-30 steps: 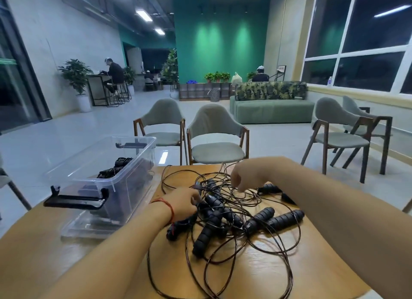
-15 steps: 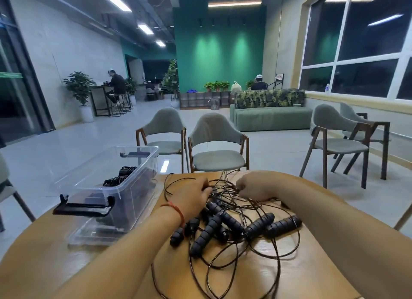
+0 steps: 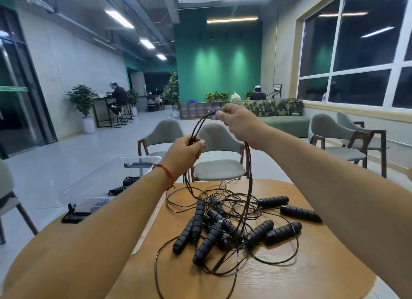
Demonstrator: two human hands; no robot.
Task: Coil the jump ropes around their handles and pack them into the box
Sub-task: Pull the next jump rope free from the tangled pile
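Note:
A tangled pile of jump ropes (image 3: 234, 227) with black ribbed handles and thin dark cords lies on the round wooden table (image 3: 289, 276). Both hands are raised above the pile. My left hand (image 3: 185, 153) grips strands of dark cord (image 3: 197, 127). My right hand (image 3: 238, 122) pinches the same cord higher up, and the cord arcs between the two hands. More cord hangs from the right hand down into the pile. A clear plastic box (image 3: 100, 187) stands at the table's left, with black coiled ropes (image 3: 127, 182) inside.
The box's black clip handle (image 3: 73, 216) points toward me. Two grey chairs (image 3: 218, 165) stand behind the table. More chairs, a green sofa and seated people are farther back in the room.
Both hands have risen from the pile, lifting a loop of cord up above the table. The camera view has tilted upward.

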